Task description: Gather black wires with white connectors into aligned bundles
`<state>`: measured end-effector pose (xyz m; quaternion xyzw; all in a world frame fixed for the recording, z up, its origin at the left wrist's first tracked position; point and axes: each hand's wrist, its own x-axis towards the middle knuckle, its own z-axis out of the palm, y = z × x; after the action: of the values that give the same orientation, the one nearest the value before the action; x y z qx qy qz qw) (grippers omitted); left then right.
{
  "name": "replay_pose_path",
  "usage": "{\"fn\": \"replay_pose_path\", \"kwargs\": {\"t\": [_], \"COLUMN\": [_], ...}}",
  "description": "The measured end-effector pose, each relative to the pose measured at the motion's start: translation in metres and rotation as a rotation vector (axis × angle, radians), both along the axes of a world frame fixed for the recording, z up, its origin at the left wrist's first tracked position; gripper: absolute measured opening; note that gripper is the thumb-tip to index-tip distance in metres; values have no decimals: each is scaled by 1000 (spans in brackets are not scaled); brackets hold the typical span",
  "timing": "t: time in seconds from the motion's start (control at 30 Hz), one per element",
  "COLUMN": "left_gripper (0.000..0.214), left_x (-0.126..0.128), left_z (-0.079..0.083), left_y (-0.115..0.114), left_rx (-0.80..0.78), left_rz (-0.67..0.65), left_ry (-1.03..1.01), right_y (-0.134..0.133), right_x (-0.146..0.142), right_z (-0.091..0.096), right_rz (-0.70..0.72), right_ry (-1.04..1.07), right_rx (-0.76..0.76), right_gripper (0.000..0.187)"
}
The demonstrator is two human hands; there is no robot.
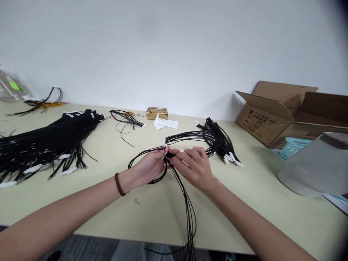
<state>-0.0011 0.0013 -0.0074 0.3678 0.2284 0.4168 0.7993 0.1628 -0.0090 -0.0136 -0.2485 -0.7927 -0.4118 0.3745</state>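
Observation:
My left hand [149, 166] and my right hand [194, 165] meet over the middle of the pale green table [108, 203]. Both pinch a bundle of thin black wires [187, 206] at its white connector end. The wires loop out to the left and hang down over the table's front edge. A dark band sits on my left wrist. Just behind my right hand lies a small heap of black wires with white connectors [217, 139].
A large pile of black wire harnesses [46, 141] covers the left of the table. A few loose wires [126, 117], a small gold box [157, 112] and white paper [165, 123] lie near the wall. An open cardboard box [274, 116], a teal basket [292, 146] and a grey object [315, 170] stand right.

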Motion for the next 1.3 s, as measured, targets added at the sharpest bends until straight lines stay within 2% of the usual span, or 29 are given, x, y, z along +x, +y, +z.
{"fn": "replay_pose_path", "kwargs": {"t": [0.53,0.73,1.03,1.23,1.3], "left_gripper": [11,10,8,7,7], "left_x": [1,0,-3,-4,-4], "left_z": [0,1,-1,0,1], "left_y": [-3,-2,0,1,1], "left_rx": [-50,-37,-21,6,18], "left_rz": [-52,-66,-60,-34,-15], "left_ry": [-53,-70,-71,-73,-74], "right_y": [-5,-4,-4,-4,-4], "right_x": [-1,-2,-5,-6,-6], "right_z": [6,2,-2,-1,0], "right_rz": [57,83,121,206,252], "right_ry": [-5,35,145,233,268], "right_rx": [98,73,-71,-175,-253], "right_gripper": [15,8,18,22,22]}}
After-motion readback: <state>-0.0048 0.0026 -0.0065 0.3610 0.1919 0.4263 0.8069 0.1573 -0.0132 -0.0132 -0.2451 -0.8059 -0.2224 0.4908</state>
